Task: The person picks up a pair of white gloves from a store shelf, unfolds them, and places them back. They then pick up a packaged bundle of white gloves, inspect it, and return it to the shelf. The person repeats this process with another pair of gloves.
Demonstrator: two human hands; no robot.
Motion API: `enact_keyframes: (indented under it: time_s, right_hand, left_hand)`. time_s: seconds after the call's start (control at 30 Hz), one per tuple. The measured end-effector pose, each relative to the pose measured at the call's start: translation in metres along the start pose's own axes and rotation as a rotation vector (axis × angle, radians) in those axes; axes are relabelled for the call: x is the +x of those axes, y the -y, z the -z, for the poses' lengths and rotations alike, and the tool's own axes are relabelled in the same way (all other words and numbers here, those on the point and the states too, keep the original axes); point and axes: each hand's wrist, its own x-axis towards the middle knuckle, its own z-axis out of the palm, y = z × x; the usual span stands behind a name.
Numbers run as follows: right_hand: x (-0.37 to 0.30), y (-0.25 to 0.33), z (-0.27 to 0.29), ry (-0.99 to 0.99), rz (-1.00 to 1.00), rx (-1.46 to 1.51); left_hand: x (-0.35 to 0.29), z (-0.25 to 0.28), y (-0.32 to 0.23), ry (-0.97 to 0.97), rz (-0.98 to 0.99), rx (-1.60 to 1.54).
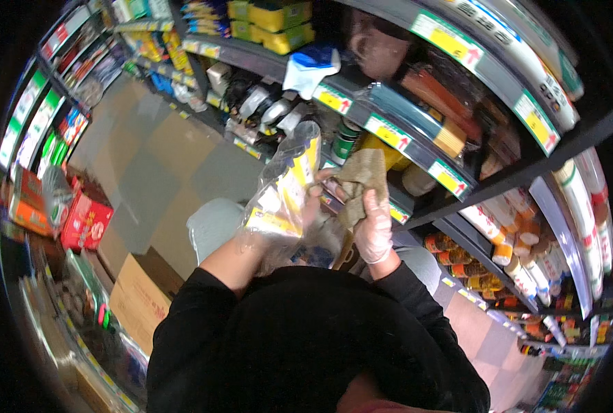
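Note:
My right hand [375, 230], in a thin clear glove, has its fingers closed around a grey-brown cloth [365, 172]. Close beside it, my left hand [310, 206] grips a clear plastic-wrapped pack [282, 196] printed in yellow and white. The wrap covers part of the left hand, and its fingertips come near the cloth's left edge; whether they touch it I cannot tell. Both hands are above my lap, in front of the lower shelf. Below them, something clear and bluish is partly hidden.
A dark shelf unit [403, 89] with price labels runs across the front and right. A blue-and-white packet [312, 71] hangs over its edge; a dark green can [346, 138] stands below. Behind left are an open cardboard box [138, 299] and a red carton [86, 215] on the floor.

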Motion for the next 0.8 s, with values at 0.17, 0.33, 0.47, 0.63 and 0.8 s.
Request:
enact_keyframes:
  time_s: [0.17,0.33,0.47,0.63,0.8]
  right_hand:
    - [0.005,-0.035,0.024,-0.057,-0.125,-0.060]
    - [0.000,-0.064,0.036,-0.140,-0.229,0.088]
    - [-0.023,-0.097,0.036,-0.372,-0.377,0.250]
    - [-0.014,-0.096,0.069,-0.264,-0.550,-0.113]
    - [-0.018,-0.054,0.024,-0.200,-0.394,-0.396]
  left_hand:
    - [0.033,0.005,0.015,0.122,0.161,-0.594]
    - [0.015,0.034,0.037,0.051,0.060,-0.500]
    - [0.030,0.053,0.055,-0.094,-0.261,0.339]
    - [0.046,0.076,0.063,-0.349,-0.345,1.631]
    - [0.059,0.098,0.058,-0.482,-0.402,0.303]
